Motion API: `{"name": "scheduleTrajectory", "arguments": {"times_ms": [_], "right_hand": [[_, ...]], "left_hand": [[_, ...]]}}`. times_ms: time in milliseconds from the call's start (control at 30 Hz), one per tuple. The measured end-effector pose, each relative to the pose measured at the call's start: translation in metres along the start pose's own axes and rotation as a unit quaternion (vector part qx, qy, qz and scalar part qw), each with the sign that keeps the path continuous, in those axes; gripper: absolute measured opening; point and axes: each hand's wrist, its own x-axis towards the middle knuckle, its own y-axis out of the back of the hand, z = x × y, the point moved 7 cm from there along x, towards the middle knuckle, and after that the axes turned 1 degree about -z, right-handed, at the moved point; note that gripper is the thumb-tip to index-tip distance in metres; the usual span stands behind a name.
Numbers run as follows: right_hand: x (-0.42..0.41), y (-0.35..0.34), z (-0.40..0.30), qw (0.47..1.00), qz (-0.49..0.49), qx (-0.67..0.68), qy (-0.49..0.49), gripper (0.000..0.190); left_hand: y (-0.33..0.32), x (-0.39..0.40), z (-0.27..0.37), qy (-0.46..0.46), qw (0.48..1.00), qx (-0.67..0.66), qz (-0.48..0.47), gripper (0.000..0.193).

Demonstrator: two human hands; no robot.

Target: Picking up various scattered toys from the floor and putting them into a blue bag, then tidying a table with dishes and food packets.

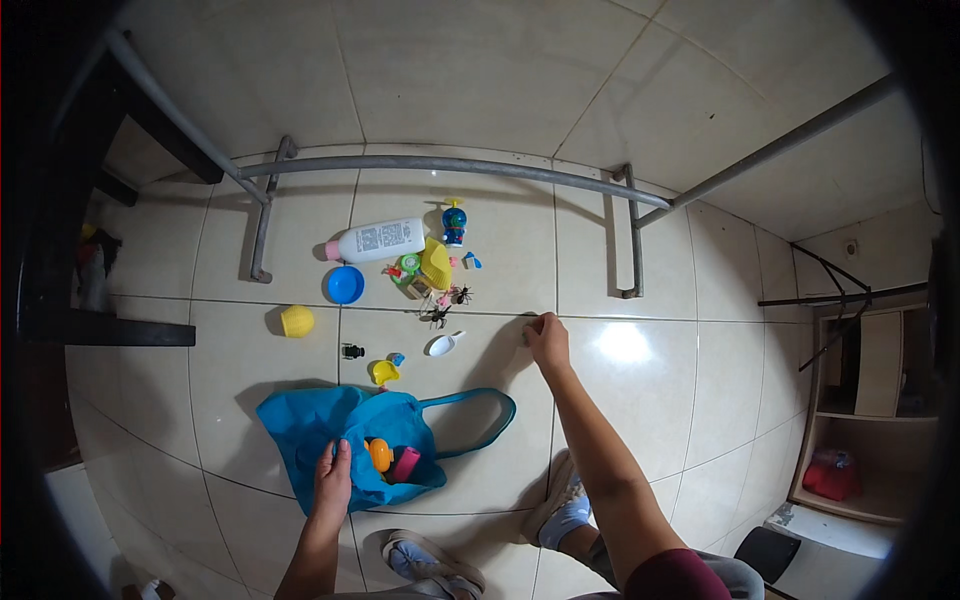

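Note:
A blue fabric tote bag (307, 420) lies on the tiled floor with its mouth open to the right. My left hand (334, 472) grips the bag's rim. Inside show an orange toy (380, 454) and a pink cylinder (406, 464). My right hand (550, 341) is low over the floor, right of the toys, its fingers pinched on a small greenish thing (526, 339), mostly hidden. Between bag and bottle lie a white scoop (442, 345), a yellow toy dish (385, 372), a small black toy (352, 351) and black toy spiders (437, 317).
A white bottle (382, 240) with a pink cap lies near a blue round dish (346, 286), a yellow cup (298, 322), a yellow mould (436, 265) and a blue toy figure (454, 225). A grey metal frame (450, 163) spans the far side. A wooden shelf (855, 469) stands right.

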Motion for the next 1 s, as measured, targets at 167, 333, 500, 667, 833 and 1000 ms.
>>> {"name": "scheduleTrajectory", "arguments": {"times_ms": [167, 333, 500, 667, 833, 1000], "right_hand": [[0.013, -0.005, 0.01, 0.986, 0.074, -0.137, 0.062, 0.019], [-0.039, -0.043, -0.034, 0.991, -0.118, -0.011, 0.056, 0.025], [-0.183, -0.098, -0.125, 0.873, -0.398, 0.27, 0.083, 0.026], [-0.186, -0.088, -0.107, 0.984, -0.068, -0.006, 0.163, 0.038], [-0.202, -0.129, -0.087, 0.942, -0.135, -0.226, 0.208, 0.031], [-0.248, -0.135, -0.189, 0.946, -0.241, -0.003, 0.218, 0.019]], "left_hand": [[-0.008, -0.003, 0.007, 0.015, 0.998, 0.047, -0.031, 0.043], [0.004, -0.016, 0.025, 0.006, 0.998, 0.055, 0.031, 0.036], [0.006, -0.014, 0.0, 0.024, 0.999, -0.022, -0.021, 0.032], [0.013, -0.021, 0.011, -0.072, 0.996, -0.052, 0.014, 0.03], [0.032, -0.033, 0.01, -0.102, 0.992, -0.045, 0.063, 0.031], [0.121, -0.05, -0.009, -0.006, 0.95, -0.246, 0.193, 0.037]]}}
